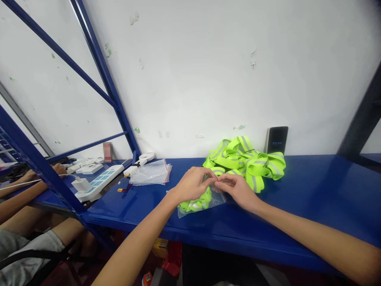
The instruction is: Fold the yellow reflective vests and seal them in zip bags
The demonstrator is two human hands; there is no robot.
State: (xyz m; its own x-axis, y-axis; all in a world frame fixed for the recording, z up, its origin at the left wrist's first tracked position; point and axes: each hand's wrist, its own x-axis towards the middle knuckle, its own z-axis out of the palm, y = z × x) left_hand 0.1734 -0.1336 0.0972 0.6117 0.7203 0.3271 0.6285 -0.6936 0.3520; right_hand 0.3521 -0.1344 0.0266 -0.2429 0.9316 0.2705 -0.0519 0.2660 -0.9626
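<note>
A clear zip bag (218,200) with a red seal line lies on the blue bench, with a bundle of neon yellow reflective strap (196,203) inside it. My left hand (195,183) pinches the bag's red-lined top edge, partly covering the bundle. From the other side, my right hand (235,188) has thumb and fingers closed on the same edge, close to the left fingertips. Just behind both hands spreads a loose heap of neon yellow strap (245,159) with a grey reflective stripe.
A phone (277,140) leans on the wall behind the heap. Flat empty zip bags (151,172), a small white fan (146,157) and a connector with red and black wires (122,189) lie left. Beyond the blue post (53,174) are a power strip (101,182) and another person's hands (59,169).
</note>
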